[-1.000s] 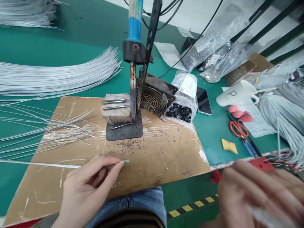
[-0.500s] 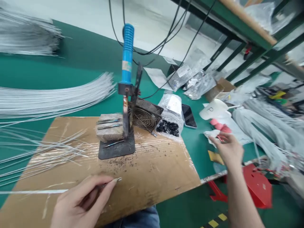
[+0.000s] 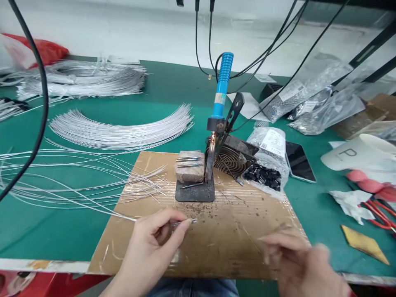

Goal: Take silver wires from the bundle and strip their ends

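Observation:
My left hand (image 3: 157,243) is over the cardboard, thumb and forefinger closed on a thin white wire (image 3: 122,215). A small shiny tip (image 3: 194,221) pokes out past the fingertips. Over the right part of the board is my right hand (image 3: 293,255), smeared by motion; whether it grips anything is unclear. Just beyond the left hand stands a blue-handled soldering iron (image 3: 223,86), upright in a clamp on a black base plate (image 3: 194,193). On that plate sits a stone-like block (image 3: 189,168) with thin metal rods on top.
A small fan (image 3: 232,159) and a bag of black parts (image 3: 264,176) are right of the iron. Wire bundles (image 3: 123,131) lie to the left. Farther right are a phone (image 3: 300,161), a white cup (image 3: 355,152), red-handled scissors (image 3: 380,216) and a yellow sponge (image 3: 365,244). Black cables hang overhead.
The view has swung left. My right hand has come from beside the pink balls and scissors to above the cardboard. My left hand still pinches the wire.

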`<state>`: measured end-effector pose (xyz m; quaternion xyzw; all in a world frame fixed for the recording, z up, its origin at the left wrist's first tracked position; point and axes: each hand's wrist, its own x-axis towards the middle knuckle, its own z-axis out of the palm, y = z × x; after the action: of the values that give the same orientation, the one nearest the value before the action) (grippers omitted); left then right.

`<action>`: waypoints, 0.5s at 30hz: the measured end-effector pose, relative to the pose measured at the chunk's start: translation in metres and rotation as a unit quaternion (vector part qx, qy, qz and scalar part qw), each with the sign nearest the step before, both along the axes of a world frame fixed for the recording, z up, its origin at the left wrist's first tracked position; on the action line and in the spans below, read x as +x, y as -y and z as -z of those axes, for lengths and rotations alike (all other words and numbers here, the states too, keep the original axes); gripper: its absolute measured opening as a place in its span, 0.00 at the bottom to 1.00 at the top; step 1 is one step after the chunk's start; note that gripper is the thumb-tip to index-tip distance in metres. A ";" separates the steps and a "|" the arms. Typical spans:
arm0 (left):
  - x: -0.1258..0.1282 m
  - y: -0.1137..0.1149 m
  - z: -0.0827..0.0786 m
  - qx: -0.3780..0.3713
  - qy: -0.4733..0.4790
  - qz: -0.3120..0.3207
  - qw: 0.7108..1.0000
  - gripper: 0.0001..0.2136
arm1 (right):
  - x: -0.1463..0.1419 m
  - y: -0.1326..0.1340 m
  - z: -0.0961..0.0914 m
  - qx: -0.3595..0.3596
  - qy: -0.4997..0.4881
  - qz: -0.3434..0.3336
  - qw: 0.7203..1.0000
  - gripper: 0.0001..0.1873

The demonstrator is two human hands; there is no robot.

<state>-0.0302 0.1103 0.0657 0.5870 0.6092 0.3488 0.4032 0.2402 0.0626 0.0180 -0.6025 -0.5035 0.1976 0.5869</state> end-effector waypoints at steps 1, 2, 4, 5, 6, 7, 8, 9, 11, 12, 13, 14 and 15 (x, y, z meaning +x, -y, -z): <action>0.001 0.000 -0.001 -0.018 0.007 -0.007 1.000 0.13 | -0.019 -0.003 -0.002 -0.003 -0.016 -0.026 1.000 0.19; 0.002 0.000 -0.003 -0.033 0.014 -0.013 0.999 0.13 | -0.035 -0.006 -0.005 -0.012 -0.056 -0.066 0.996 0.20; 0.004 0.001 -0.004 -0.050 0.026 -0.020 0.998 0.13 | -0.059 -0.011 -0.014 -0.048 -0.132 -0.118 0.983 0.20; 0.004 0.001 -0.005 -0.054 0.030 -0.024 0.998 0.12 | -0.067 -0.013 -0.019 -0.076 -0.160 -0.130 0.976 0.19; 0.004 0.001 -0.005 -0.056 0.033 -0.028 0.998 0.11 | -0.073 -0.014 -0.024 -0.101 -0.177 -0.137 0.969 0.19; 0.004 0.001 -0.005 -0.057 0.036 -0.031 0.997 0.11 | -0.077 -0.016 -0.028 -0.122 -0.186 -0.140 0.965 0.19; 0.003 0.000 -0.004 -0.058 0.039 -0.033 0.997 0.10 | -0.081 -0.017 -0.030 -0.139 -0.191 -0.146 0.961 0.19; 0.002 0.000 -0.003 -0.059 0.042 -0.032 0.997 0.10 | -0.085 -0.018 -0.032 -0.149 -0.195 -0.153 0.957 0.19; -0.001 -0.002 -0.001 -0.056 0.045 -0.015 0.997 0.10 | -0.091 -0.019 -0.032 -0.164 -0.209 -0.165 0.950 0.18; -0.003 -0.003 0.000 -0.053 0.045 -0.002 0.998 0.10 | -0.094 -0.020 -0.032 -0.169 -0.220 -0.170 0.946 0.17; -0.004 -0.004 0.001 -0.049 0.044 0.012 0.998 0.10 | -0.096 -0.021 -0.031 -0.172 -0.232 -0.175 0.941 0.16; -0.006 -0.006 0.002 -0.043 0.043 0.022 0.998 0.10 | -0.099 -0.021 -0.030 -0.174 -0.243 -0.178 0.937 0.14; -0.006 -0.007 0.002 -0.037 0.043 0.029 0.998 0.10 | -0.101 -0.022 -0.030 -0.174 -0.253 -0.181 0.934 0.13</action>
<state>-0.0366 0.1169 0.0635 0.5736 0.5862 0.3396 0.4605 0.1391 0.0850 0.0477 -0.5242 -0.3967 0.5305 0.5352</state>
